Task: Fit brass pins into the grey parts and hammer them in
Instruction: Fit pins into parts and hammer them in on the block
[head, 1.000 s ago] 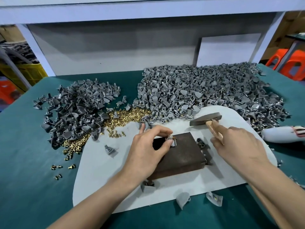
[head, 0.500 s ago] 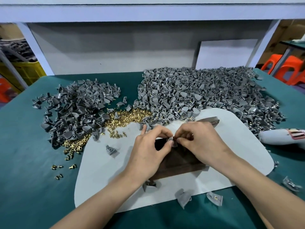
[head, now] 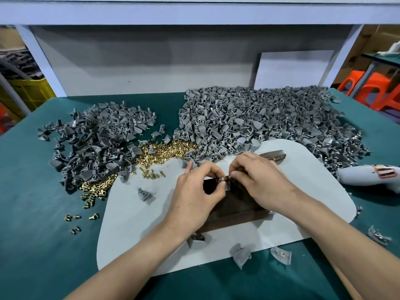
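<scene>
Here our left hand [head: 194, 192] and right hand [head: 263, 180] pinch one grey part [head: 226, 185] over the block [head: 240, 205]. If our fingers slip, it may drop.

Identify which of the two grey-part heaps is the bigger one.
The right heap: it is lighter grey and spreads far wider. The left heap is darker and clearly smaller.
</scene>
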`<action>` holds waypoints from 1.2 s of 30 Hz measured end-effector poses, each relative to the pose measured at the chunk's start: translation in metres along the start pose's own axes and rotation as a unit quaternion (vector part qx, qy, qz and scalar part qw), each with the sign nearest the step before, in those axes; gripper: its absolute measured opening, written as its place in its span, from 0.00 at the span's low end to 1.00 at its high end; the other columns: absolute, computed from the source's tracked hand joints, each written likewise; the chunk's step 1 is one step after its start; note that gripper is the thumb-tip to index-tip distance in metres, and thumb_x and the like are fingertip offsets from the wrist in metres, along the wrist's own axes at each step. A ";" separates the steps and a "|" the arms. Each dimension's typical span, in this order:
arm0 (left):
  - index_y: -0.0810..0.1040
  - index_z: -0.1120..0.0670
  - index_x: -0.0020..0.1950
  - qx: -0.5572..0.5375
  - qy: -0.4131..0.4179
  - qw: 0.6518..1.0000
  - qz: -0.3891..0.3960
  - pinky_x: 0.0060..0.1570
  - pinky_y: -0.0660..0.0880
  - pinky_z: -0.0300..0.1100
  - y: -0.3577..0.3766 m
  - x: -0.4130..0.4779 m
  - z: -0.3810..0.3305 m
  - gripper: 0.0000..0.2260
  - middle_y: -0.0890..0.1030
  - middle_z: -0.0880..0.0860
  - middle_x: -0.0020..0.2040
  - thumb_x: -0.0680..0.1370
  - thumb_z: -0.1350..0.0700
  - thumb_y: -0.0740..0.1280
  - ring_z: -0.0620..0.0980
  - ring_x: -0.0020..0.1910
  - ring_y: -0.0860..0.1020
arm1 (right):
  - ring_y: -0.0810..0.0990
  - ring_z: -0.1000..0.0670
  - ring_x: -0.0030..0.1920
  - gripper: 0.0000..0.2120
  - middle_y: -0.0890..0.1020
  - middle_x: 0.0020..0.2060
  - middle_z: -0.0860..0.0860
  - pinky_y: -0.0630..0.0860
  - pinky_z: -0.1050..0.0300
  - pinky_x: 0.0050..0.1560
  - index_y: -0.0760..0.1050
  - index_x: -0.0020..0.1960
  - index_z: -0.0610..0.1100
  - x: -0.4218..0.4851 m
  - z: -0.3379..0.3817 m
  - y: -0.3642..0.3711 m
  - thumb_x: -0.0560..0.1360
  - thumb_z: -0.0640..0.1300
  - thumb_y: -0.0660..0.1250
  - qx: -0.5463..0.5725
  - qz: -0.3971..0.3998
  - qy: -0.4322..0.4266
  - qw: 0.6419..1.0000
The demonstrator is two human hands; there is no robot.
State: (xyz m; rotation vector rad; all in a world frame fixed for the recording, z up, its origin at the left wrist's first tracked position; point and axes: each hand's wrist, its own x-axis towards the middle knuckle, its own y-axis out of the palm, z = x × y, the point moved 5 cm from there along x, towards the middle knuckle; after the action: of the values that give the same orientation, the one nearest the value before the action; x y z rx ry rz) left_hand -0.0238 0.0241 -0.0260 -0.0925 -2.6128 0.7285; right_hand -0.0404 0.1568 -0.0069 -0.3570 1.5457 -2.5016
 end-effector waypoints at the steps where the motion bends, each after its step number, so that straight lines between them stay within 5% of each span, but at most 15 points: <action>1: 0.77 0.53 0.44 -0.004 0.002 1.000 0.000 0.72 0.61 0.50 0.000 -0.001 0.000 0.06 0.80 0.42 0.39 0.73 0.62 0.71 0.39 0.45 0.79 | 0.68 0.55 0.48 0.04 0.71 0.44 0.54 0.62 0.65 0.48 0.70 0.45 0.48 0.000 0.002 -0.002 0.78 0.41 0.62 0.016 -0.009 -0.002 1.000; 9: 0.80 0.51 0.43 -0.036 0.006 0.999 -0.016 0.55 0.74 0.53 0.001 -0.001 0.004 0.04 0.82 0.41 0.39 0.74 0.60 0.71 0.40 0.45 0.80 | 0.71 0.60 0.38 0.06 0.75 0.37 0.58 0.64 0.75 0.40 0.73 0.41 0.49 -0.007 0.013 -0.006 0.76 0.43 0.66 0.098 -0.056 0.012 0.994; 14: 0.81 0.51 0.42 -0.049 -0.012 0.999 -0.017 0.48 0.77 0.47 0.001 -0.001 0.009 0.04 0.82 0.41 0.39 0.75 0.59 0.71 0.42 0.45 0.81 | 0.77 0.59 0.37 0.05 0.81 0.34 0.56 0.68 0.71 0.39 0.79 0.38 0.48 -0.015 0.009 -0.002 0.72 0.41 0.72 0.173 -0.122 0.044 0.976; 20: 0.83 0.54 0.45 -0.080 -0.021 0.996 0.019 0.49 0.75 0.33 -0.001 0.003 0.011 0.03 0.84 0.43 0.40 0.74 0.60 0.72 0.37 0.44 0.80 | 0.77 0.54 0.41 0.09 0.79 0.37 0.55 0.72 0.61 0.44 0.76 0.37 0.51 -0.012 0.002 -0.007 0.72 0.41 0.71 0.122 -0.106 0.031 0.986; 24: 0.84 0.54 0.47 -0.086 -0.044 0.991 0.093 0.56 0.76 0.40 -0.005 0.010 0.016 0.04 0.85 0.46 0.44 0.75 0.61 0.71 0.40 0.47 0.81 | 0.74 0.58 0.39 0.09 0.76 0.36 0.56 0.67 0.70 0.41 0.75 0.38 0.50 -0.012 0.004 -0.005 0.72 0.39 0.71 0.083 -0.078 -0.003 0.994; 30: 0.84 0.56 0.50 -0.070 -0.048 0.987 0.136 0.62 0.72 0.37 -0.006 0.011 0.019 0.06 0.82 0.48 0.53 0.74 0.62 0.72 0.40 0.54 0.79 | 0.72 0.62 0.37 0.10 0.75 0.36 0.58 0.66 0.74 0.40 0.74 0.38 0.50 -0.012 0.007 -0.002 0.72 0.37 0.71 0.074 -0.056 -0.010 0.996; 36: 0.83 0.57 0.47 -0.065 -0.047 0.989 0.126 0.60 0.74 0.45 -0.001 0.011 0.019 0.04 0.83 0.50 0.49 0.73 0.62 0.73 0.45 0.51 0.80 | 0.72 0.55 0.41 0.06 0.75 0.40 0.54 0.67 0.63 0.47 0.75 0.41 0.48 -0.012 0.014 -0.007 0.75 0.39 0.68 -0.012 -0.008 -0.042 0.999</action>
State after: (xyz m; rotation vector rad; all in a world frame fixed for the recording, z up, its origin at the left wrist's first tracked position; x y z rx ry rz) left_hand -0.0412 0.0161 -0.0361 -0.4438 -2.7680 0.6580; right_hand -0.0253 0.1508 0.0040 -0.4745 1.5465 -2.4482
